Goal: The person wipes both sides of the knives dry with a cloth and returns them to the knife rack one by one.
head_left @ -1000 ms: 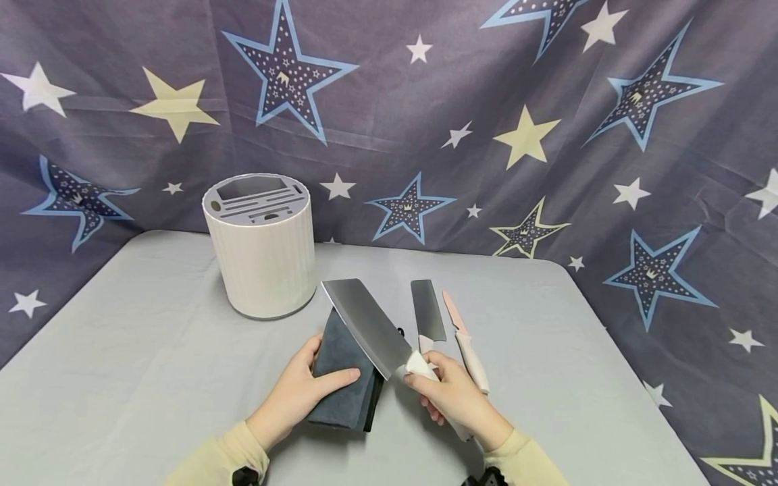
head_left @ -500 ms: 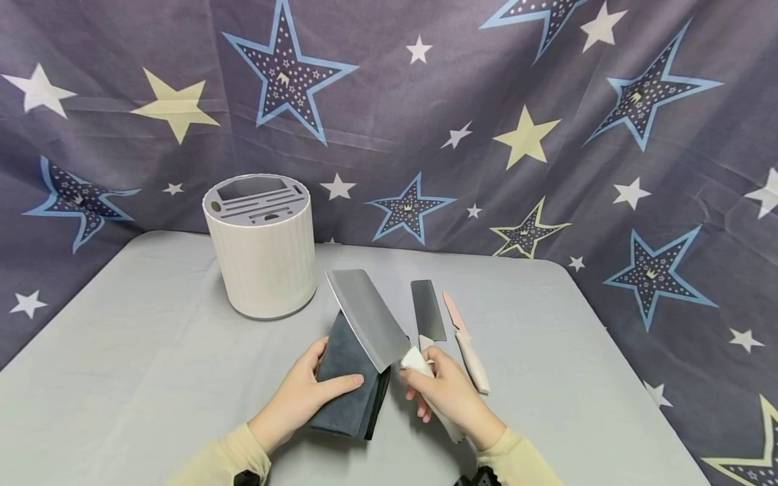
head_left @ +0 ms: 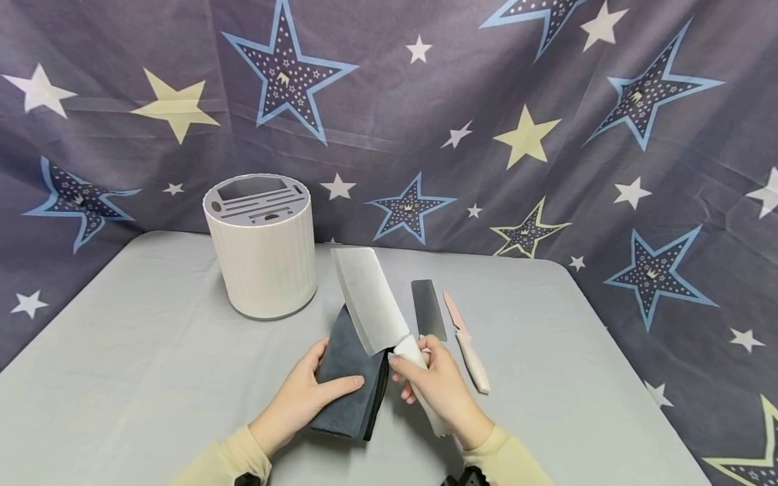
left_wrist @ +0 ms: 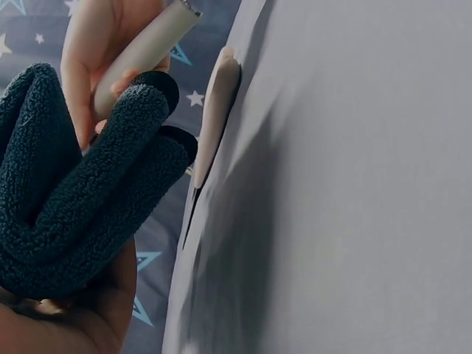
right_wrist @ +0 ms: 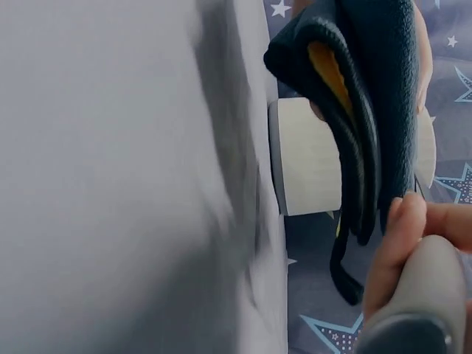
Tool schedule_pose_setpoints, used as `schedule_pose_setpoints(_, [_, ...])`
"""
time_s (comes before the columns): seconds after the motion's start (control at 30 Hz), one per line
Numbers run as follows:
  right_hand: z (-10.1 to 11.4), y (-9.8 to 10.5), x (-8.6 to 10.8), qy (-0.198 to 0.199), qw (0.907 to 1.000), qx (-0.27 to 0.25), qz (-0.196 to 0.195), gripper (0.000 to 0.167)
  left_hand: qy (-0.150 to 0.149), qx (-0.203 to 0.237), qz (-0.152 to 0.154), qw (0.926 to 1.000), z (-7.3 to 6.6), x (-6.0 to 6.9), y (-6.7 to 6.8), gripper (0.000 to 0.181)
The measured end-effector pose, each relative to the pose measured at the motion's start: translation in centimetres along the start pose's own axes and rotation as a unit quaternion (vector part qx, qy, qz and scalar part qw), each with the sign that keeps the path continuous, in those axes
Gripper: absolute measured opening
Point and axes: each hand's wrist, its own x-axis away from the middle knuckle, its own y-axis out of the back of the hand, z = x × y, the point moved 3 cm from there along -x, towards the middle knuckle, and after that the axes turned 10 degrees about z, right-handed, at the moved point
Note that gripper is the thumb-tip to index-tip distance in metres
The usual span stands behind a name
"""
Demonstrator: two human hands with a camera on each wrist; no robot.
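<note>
My left hand [head_left: 313, 391] grips a folded dark blue-grey towel [head_left: 346, 401], its thumb lying across the top. In the left wrist view the towel [left_wrist: 96, 184] shows thick folds with black edging; an orange inner side and a black loop appear in the right wrist view. My right hand [head_left: 440, 385] holds a cleaver [head_left: 373, 297] by its white handle. The wide blade lies slanted over the towel's upper right part; whether it touches the cloth I cannot tell. Seen from the right wrist, the handle [right_wrist: 428, 287] sits in the fingers.
A cream ribbed knife block [head_left: 261, 263] with a slotted grey top stands at the back left. Right of my hands lie a dark-bladed cleaver [head_left: 429, 310], its handle partly hidden, and a pink-bladed knife [head_left: 471, 358]. The table [head_left: 121, 351] has a grey cloth; a starry curtain hangs behind.
The cleaver has moved up and slightly left with my right hand, its blade turning more upright and looking brighter. My left hand and the towel have shifted slightly right.
</note>
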Motion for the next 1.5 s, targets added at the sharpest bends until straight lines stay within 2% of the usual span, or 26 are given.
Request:
schedule_pose_setpoints(0.37, [1.0, -0.9, -0.2, 0.029, 0.9965, -0.07, -0.035, 0.027, 0.018, 0.005, -0.025, 0.9995, 0.0, 0.2, -0.2, 0.069])
schedule_pose_setpoints(0.6, [1.4, -1.5, -0.2, 0.042, 0.9911, -0.118, -0.046, 0.017, 0.012, -0.025, -0.048, 0.9985, -0.1, 0.2, -0.2, 0.064])
schedule_pose_setpoints(0.8, [1.6, -1.9, -0.1, 0.051, 0.9863, -0.148, -0.05, 0.017, 0.029, -0.037, -0.065, 0.9968, -0.3, 0.2, -0.3, 0.062])
schedule_pose_setpoints(1.1, [2.3, -2.6, 0.0, 0.073, 0.9834, -0.155, -0.06, 0.018, 0.043, -0.066, -0.095, 0.9924, -0.7, 0.2, 0.0, 0.075])
schedule_pose_setpoints(1.37, [2.3, -3.3, -0.2, 0.062, 0.9826, -0.162, -0.067, 0.028, 0.002, -0.138, -0.134, 0.9813, -1.5, 0.2, -0.1, 0.077])
schedule_pose_setpoints(1.5, [2.2, -3.7, -0.4, 0.053, 0.9831, -0.161, -0.07, 0.03, -0.018, -0.152, -0.149, 0.9769, -1.8, 0.2, -0.3, 0.076])
